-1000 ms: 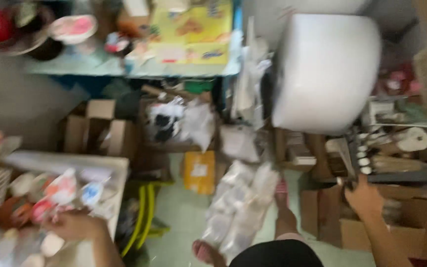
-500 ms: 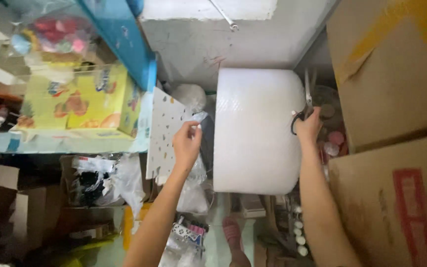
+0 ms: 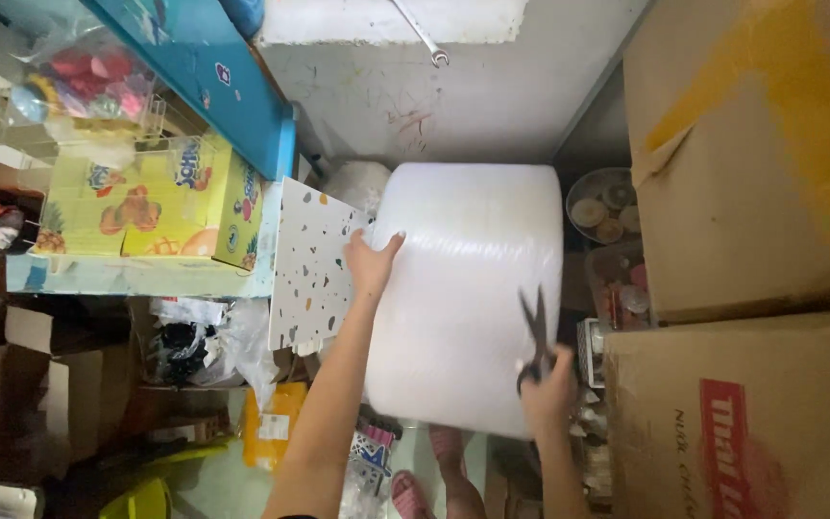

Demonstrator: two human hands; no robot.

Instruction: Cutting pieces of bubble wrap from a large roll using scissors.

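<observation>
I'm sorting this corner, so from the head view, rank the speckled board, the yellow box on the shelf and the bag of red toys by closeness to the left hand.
From the left hand:
1. Speckled board, right beside it, on its left.
2. Yellow box, farther left on the shelf.
3. Bag of red toys, upper left, farthest.

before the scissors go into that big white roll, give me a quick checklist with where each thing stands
1. Left hand on the bubble wrap roll: ok, it rests flat on the upper left edge.
2. Right hand gripping the scissors: ok, fingers are through the handles.
3. Blades pointing away from the left hand: ok, they point up the roll and well apart from it.
4. Blades open for a cut: cannot tell, they look nearly closed.
5. Loose sheet end found: cannot tell, no free edge shows.
6. Speckled board clear of the roll: not ok, it leans right beside it.
</observation>
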